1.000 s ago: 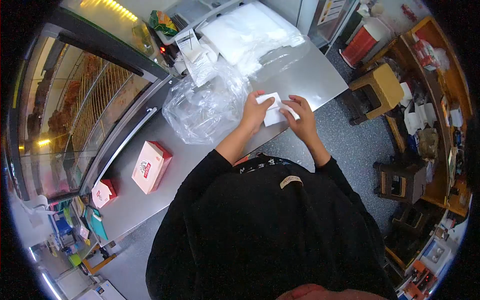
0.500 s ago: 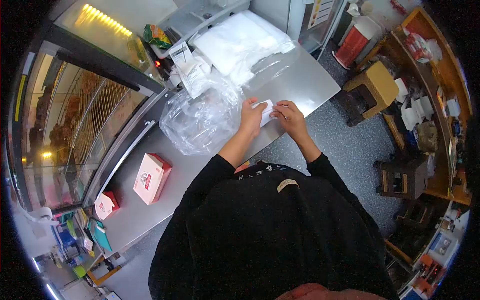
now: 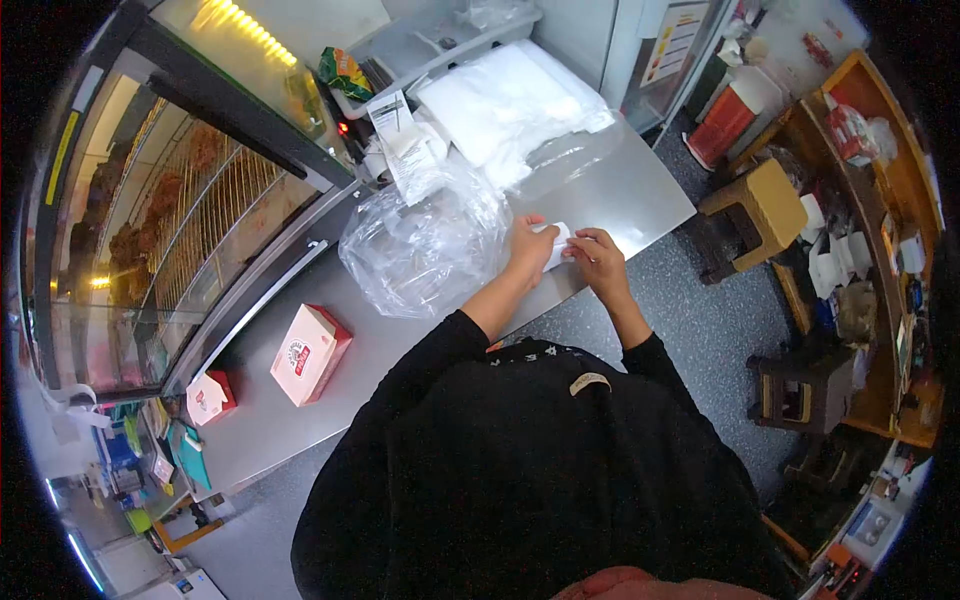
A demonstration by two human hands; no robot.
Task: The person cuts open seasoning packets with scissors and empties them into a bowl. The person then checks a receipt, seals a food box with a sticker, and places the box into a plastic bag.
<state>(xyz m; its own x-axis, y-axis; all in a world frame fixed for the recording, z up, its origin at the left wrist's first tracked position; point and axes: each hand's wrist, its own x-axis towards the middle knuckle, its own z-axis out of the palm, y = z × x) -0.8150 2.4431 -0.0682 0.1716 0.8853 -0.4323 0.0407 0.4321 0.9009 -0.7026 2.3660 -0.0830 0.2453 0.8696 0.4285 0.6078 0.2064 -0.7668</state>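
Above the metal counter, near its front edge, my left hand is closed on a small white piece that looks like folded paper. The fingers of my right hand are pinched at the right side of the same piece. Part of it is hidden by the left thumb and fingers. Just left of my left hand lies a heap of clear plastic bags. Behind it is a stack of white plastic bags, with a printed paper slip beside them.
A pink and red food box and a smaller box stand on the metal counter to the left. Beside them is a glass-fronted cabinet with wire racks of food. Stools and a cluttered wooden shelf are on the right.
The view has shifted, so the counter and its contents appear farther right. Both hands remain at the white piece, which is now more covered by the left hand.
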